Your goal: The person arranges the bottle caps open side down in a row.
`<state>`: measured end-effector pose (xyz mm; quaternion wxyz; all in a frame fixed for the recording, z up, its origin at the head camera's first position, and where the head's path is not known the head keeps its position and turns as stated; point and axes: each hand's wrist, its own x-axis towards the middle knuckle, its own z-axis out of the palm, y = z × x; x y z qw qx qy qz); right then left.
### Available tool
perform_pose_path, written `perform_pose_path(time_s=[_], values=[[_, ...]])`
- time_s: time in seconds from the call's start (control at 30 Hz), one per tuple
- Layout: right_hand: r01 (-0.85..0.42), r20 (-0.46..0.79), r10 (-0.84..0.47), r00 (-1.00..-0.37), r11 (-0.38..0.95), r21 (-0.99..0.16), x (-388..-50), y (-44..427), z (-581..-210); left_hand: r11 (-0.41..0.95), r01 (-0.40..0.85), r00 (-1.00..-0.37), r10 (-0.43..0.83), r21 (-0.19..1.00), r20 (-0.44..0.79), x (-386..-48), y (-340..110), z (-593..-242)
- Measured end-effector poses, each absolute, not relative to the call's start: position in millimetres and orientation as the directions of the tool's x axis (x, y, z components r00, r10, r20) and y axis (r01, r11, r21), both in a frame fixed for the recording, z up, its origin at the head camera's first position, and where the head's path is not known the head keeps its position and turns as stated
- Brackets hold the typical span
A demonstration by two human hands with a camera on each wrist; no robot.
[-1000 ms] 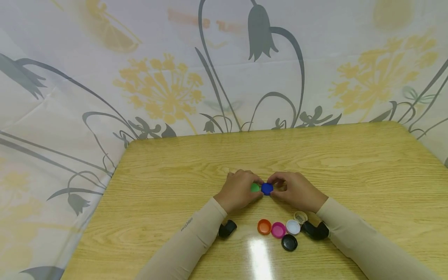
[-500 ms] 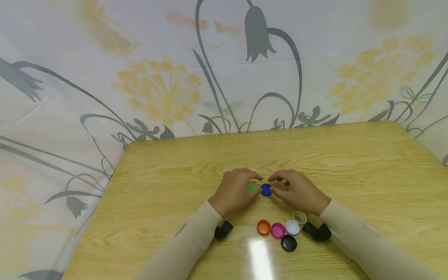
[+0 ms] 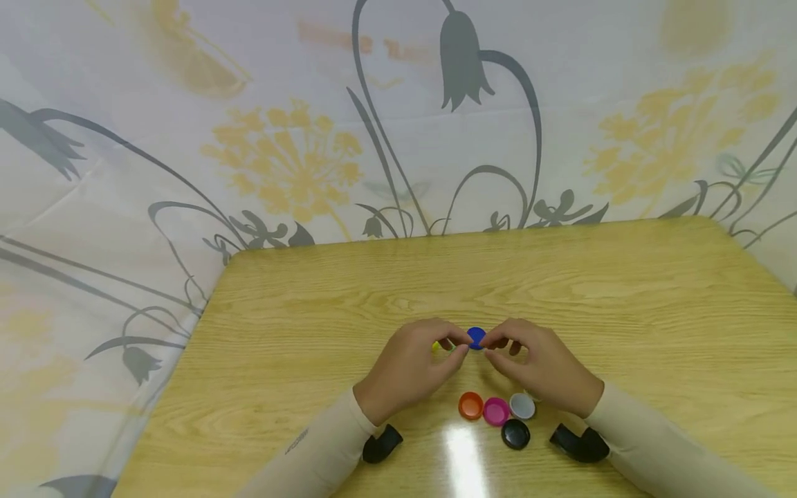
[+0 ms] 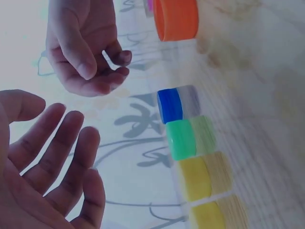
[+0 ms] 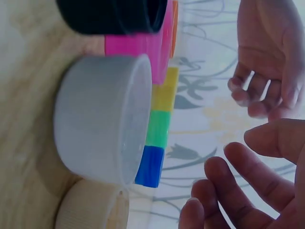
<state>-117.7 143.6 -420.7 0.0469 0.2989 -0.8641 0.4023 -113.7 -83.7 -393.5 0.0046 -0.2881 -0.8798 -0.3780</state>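
Both hands are held above the table, fingers relaxed and holding nothing. My left hand (image 3: 411,363) and my right hand (image 3: 551,360) face each other in the head view, thumbs toward the middle. Between and beyond their fingertips lies a blue bottle cap (image 3: 476,334). The left wrist view shows that blue cap beside a green cap (image 4: 181,140) and two yellow caps (image 4: 195,180), in a row on the tabletop, well apart from the fingers. From the head, my left hand mostly covers the green and yellow caps.
Nearer the body lie an orange cap (image 3: 470,406), a pink cap (image 3: 496,411), a white cap (image 3: 521,406) and a black cap (image 3: 515,434), hollow side up. A beige cap (image 5: 90,205) sits beside the white one. A patterned cloth (image 3: 398,117) hangs behind the table.
Both hands have let go of the row, lifted off and drawn back toward the body. The blue cap stays next to the green one.
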Motion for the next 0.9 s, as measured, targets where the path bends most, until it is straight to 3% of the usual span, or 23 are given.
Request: perform_pose_path(time_s=[0.37,0.63,0.9], values=[[-0.547,0.239,-0.579,-0.780,0.445,-0.709,-105.6,144.5,-420.8,0.616,0.514,-0.806,0.586,0.597,0.088,-100.0,-92.2,-403.2],[-0.497,0.080,-0.655,-0.752,0.483,-0.721,-101.6,142.5,-424.6,0.659,0.549,-0.761,0.648,0.514,-0.018,-99.9,-92.3,-413.0],[-0.492,0.020,-0.692,-0.722,0.493,-0.718,-101.5,140.7,-424.8,0.692,0.530,-0.768,0.637,0.490,-0.069,-96.8,-89.7,-419.3]])
